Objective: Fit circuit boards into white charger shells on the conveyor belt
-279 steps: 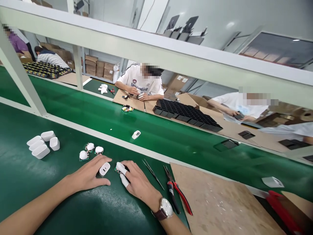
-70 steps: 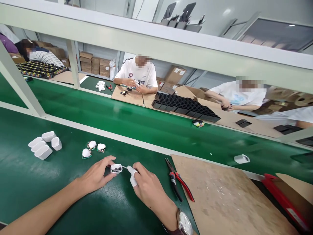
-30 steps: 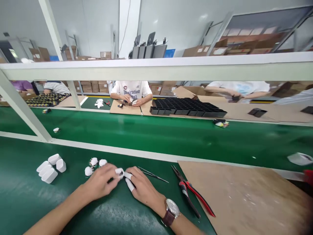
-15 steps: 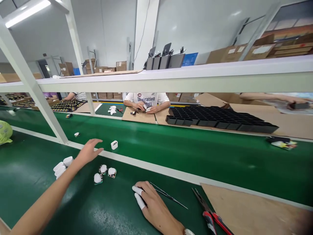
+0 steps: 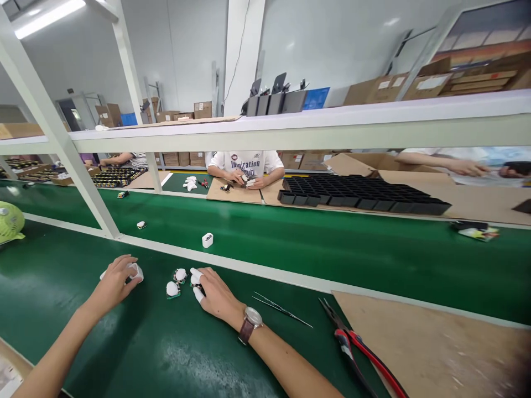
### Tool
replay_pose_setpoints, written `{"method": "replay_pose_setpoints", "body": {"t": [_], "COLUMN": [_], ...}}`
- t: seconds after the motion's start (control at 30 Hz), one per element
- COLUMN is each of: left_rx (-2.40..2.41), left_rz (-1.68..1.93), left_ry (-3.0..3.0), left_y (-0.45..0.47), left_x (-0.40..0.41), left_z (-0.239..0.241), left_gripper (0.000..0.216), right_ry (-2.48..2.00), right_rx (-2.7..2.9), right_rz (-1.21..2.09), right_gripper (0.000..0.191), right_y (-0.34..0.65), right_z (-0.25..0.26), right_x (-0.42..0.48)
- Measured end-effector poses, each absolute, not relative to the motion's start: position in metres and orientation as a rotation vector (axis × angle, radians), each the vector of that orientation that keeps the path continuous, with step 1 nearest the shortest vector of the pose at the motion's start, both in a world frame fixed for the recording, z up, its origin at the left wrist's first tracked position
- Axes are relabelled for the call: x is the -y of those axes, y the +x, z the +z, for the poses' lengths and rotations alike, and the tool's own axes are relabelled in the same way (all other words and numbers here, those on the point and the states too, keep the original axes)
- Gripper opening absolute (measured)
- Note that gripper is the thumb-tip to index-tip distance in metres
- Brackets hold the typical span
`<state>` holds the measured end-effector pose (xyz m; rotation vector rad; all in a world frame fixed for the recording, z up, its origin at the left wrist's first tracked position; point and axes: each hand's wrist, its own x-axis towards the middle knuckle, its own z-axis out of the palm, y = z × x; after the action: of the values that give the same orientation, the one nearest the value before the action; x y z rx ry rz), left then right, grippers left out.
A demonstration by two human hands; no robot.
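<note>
**Ana:** Start at the left. What have you got?

**Me:** A green fan (image 5: 9, 222) sits at the far edge of the counter (image 5: 124, 354). Next comes my left hand (image 5: 113, 283), curled over a white shell (image 5: 135, 271) in the little heap there. I cannot tell whether those fingers actually grip it or only cover it.

**Ana:** And the right?

**Me:** My right hand (image 5: 216, 297) lies low, its capped fingers (image 5: 194, 273) a little apart. They are laid on the board module (image 5: 197, 286) rather than clamped on it. Two spare modules (image 5: 172, 289) sit just beside it, between my hands.

**Ana:** How would you handle it well?

**Me:** I would pinch the board by its edges with the capped tips only, and lift it straight up so the neighbours are not dragged along. With the left I would take one shell cleanly, open side facing the board.

**Ana:** Anything in the way?

**Me:** Close by, only the spare modules. The tweezers (image 5: 282, 310) lie right of my wrist, then the pliers (image 5: 357, 349) at the edge of a cardboard sheet (image 5: 440, 348). All are clear of my hands. Beyond the rail, a white charger (image 5: 207, 240) stands on the conveyor belt (image 5: 332, 254). Across it a co-worker's hands (image 5: 244, 179) work beside the black trays (image 5: 365, 193).
</note>
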<state>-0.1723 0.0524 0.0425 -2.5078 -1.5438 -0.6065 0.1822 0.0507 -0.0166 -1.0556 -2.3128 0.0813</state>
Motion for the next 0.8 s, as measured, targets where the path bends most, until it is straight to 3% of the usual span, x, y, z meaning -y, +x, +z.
{"method": "replay_pose_setpoints", "body": {"t": [0.13,0.33,0.53,0.7,0.8], "left_rx": [1.555,1.189,1.086,1.163,1.287], "left_rz": [-0.755,-0.717,-0.735,-0.892,-0.992], "left_ry": [-2.708,-3.164,-3.252,-3.287,-3.314], "left_y": [-0.128,-0.033,0.011,0.009,0.003], "left_x": [-0.021,-0.008,-0.024,-0.020,-0.019], "left_z": [0.057,0.038,0.020,0.004,-0.007], "left_gripper": [0.030,0.012,0.010,0.008,0.016], "right_ry": [-1.220,-1.355,-1.360,-1.267,-1.182], "right_rx": [2.288,2.349,2.494,2.416,2.337], "right_rz": [0.007,-0.196,-0.343,0.038,0.289], "right_gripper": [0.020,0.037,0.027,0.034,0.057], "right_y": [0.216,0.235,0.227,0.243,0.259], "right_z": [-0.023,-0.032,-0.034,-0.019,-0.009], "right_x": [-0.017,0.024,0.032,0.025,0.019]}}
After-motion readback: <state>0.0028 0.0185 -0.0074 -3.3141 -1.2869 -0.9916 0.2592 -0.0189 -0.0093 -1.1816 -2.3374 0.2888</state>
